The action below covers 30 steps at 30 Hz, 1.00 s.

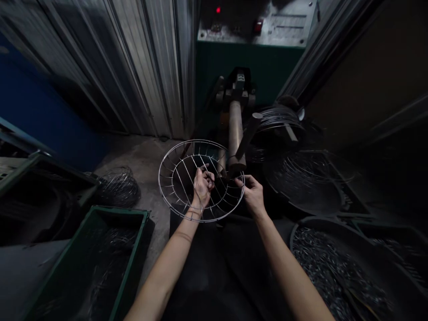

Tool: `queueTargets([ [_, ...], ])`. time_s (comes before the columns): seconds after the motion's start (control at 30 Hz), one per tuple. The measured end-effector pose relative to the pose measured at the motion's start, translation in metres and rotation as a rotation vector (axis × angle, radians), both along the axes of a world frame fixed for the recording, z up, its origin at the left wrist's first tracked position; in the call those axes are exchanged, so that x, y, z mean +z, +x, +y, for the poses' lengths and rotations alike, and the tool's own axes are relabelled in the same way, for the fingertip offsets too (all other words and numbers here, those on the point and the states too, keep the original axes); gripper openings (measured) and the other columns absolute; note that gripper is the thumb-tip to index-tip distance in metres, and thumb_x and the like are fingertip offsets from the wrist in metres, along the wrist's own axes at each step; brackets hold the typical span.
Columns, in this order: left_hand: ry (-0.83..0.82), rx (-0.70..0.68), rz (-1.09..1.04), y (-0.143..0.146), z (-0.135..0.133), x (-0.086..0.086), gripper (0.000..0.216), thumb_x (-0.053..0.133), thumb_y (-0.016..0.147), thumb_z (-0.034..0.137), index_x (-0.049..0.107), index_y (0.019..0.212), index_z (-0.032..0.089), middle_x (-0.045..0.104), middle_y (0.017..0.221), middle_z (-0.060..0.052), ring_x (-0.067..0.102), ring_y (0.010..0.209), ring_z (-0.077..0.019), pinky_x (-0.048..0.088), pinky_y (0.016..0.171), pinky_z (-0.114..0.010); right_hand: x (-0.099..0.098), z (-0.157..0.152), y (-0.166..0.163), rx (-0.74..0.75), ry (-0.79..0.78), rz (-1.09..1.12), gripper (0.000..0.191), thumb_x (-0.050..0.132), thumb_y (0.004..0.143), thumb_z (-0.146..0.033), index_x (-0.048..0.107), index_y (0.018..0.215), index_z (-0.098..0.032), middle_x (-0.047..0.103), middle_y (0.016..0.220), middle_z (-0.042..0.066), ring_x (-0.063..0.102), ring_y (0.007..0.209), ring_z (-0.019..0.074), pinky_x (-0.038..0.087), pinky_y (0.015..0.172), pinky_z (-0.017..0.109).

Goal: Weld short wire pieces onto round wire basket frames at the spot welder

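A round wire basket frame (pixel 174 165), a ring with thin spokes, is held tilted in front of a welding machine's horizontal arm (pixel 236 129). My left hand (pixel 202 185) reaches through the frame and is closed on its inner wires near the hub. On the frame's right rim sits my right hand (pixel 252 191), pinching the ring. The frame's centre lies just below the tip of the machine arm.
A green crate (pixel 83 263) with loose wires stands at lower left, a wire bundle (pixel 117 187) behind it. Dark round tubs of wire parts (pixel 334 263) fill the right. The machine's control panel (pixel 257 22) shows a red light; corrugated metal wall on the left.
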State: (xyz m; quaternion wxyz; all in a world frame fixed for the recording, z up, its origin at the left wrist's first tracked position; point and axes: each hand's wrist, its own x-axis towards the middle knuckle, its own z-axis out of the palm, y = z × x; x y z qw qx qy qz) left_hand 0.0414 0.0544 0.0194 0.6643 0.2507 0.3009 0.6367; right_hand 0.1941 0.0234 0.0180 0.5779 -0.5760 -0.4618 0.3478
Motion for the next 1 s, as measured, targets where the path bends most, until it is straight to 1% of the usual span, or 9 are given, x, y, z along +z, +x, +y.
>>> queueTargets([
  [0.07, -0.007, -0.088, -0.042, -0.007, 0.002, -0.003, 0.033, 0.045, 0.091, 0.047, 0.055, 0.101, 0.017, 0.055, 0.060, 0.002, 0.038, 0.039, -0.0043, 0.029, 0.039, -0.014, 0.000, 0.000, 0.002, 0.003, -0.007, 0.008, 0.028, 0.072, 0.068, -0.046, 0.064, 0.077, -0.020, 0.065, 0.074, 0.000, 0.058, 0.071, 0.0163, 0.046, 0.068, 0.030],
  [0.2, -0.038, -0.366, -0.041, -0.027, 0.009, -0.007, 0.029, 0.058, 0.084, 0.044, 0.055, 0.091, 0.016, 0.061, 0.071, -0.001, 0.045, 0.046, -0.0050, 0.034, 0.043, -0.015, 0.001, -0.012, 0.009, -0.011, -0.014, 0.001, 0.026, 0.072, 0.069, -0.043, 0.066, 0.079, -0.021, 0.066, 0.077, 0.001, 0.059, 0.075, 0.0166, 0.046, 0.072, 0.031],
  [0.27, -0.033, -0.412, 0.010, -0.033, 0.010, -0.007, 0.027, 0.062, 0.081, 0.040, 0.054, 0.089, 0.016, 0.062, 0.074, -0.002, 0.045, 0.048, -0.0045, 0.034, 0.044, -0.015, 0.001, -0.022, 0.012, -0.008, -0.023, 0.007, 0.026, 0.072, 0.069, -0.042, 0.067, 0.082, -0.021, 0.067, 0.080, 0.001, 0.060, 0.076, 0.0170, 0.047, 0.072, 0.031],
  [0.4, 0.054, -0.316, 0.070, -0.030, 0.005, -0.005, 0.029, 0.068, 0.076, 0.033, 0.050, 0.092, 0.018, 0.061, 0.074, 0.001, 0.043, 0.046, -0.0032, 0.029, 0.041, -0.012, -0.001, -0.028, 0.009, -0.016, -0.020, -0.002, 0.027, 0.075, 0.067, -0.042, 0.066, 0.082, -0.021, 0.066, 0.078, 0.001, 0.060, 0.076, 0.0172, 0.047, 0.073, 0.032],
  [0.5, 0.067, -0.252, 0.090, -0.024, 0.000, -0.006, 0.031, 0.068, 0.075, 0.030, 0.046, 0.094, 0.020, 0.061, 0.073, 0.002, 0.043, 0.045, -0.0036, 0.026, 0.038, -0.012, -0.002, -0.019, 0.004, -0.061, 0.012, 0.000, 0.027, 0.074, 0.067, -0.043, 0.064, 0.078, -0.020, 0.063, 0.075, -0.001, 0.058, 0.073, 0.0158, 0.046, 0.072, 0.030],
  [0.63, 0.075, -0.208, 0.093, -0.021, 0.001, -0.008, 0.031, 0.067, 0.075, 0.032, 0.044, 0.092, 0.022, 0.061, 0.074, 0.003, 0.043, 0.044, -0.0037, 0.025, 0.037, -0.012, -0.002, -0.006, 0.003, -0.039, 0.032, 0.005, 0.028, 0.074, 0.067, -0.043, 0.064, 0.078, -0.020, 0.064, 0.075, -0.001, 0.057, 0.072, 0.0152, 0.046, 0.071, 0.030],
  [0.83, 0.096, -0.181, 0.090, -0.024, 0.004, -0.012, 0.032, 0.069, 0.075, 0.033, 0.043, 0.090, 0.021, 0.061, 0.074, 0.003, 0.043, 0.043, -0.0022, 0.027, 0.039, -0.012, 0.000, 0.003, 0.003, -0.012, 0.035, 0.007, 0.026, 0.073, 0.068, -0.043, 0.065, 0.078, -0.020, 0.065, 0.075, 0.000, 0.058, 0.073, 0.0154, 0.046, 0.070, 0.030],
  [0.93, 0.098, -0.204, 0.097, -0.025, 0.004, -0.012, 0.034, 0.070, 0.074, 0.033, 0.046, 0.094, 0.021, 0.062, 0.075, 0.003, 0.041, 0.042, -0.0015, 0.027, 0.039, -0.012, 0.001, 0.000, 0.003, -0.009, 0.017, 0.011, 0.027, 0.072, 0.069, -0.044, 0.065, 0.079, -0.020, 0.065, 0.075, 0.000, 0.058, 0.071, 0.0152, 0.047, 0.068, 0.030],
  [1.0, 0.099, -0.218, 0.094, -0.025, 0.003, -0.012, 0.034, 0.071, 0.073, 0.033, 0.047, 0.094, 0.020, 0.062, 0.077, 0.003, 0.041, 0.042, -0.0014, 0.028, 0.038, -0.012, 0.003, -0.005, 0.005, -0.013, 0.013, 0.005, 0.027, 0.073, 0.068, -0.043, 0.065, 0.080, -0.020, 0.066, 0.076, 0.001, 0.059, 0.073, 0.0160, 0.047, 0.069, 0.030],
])
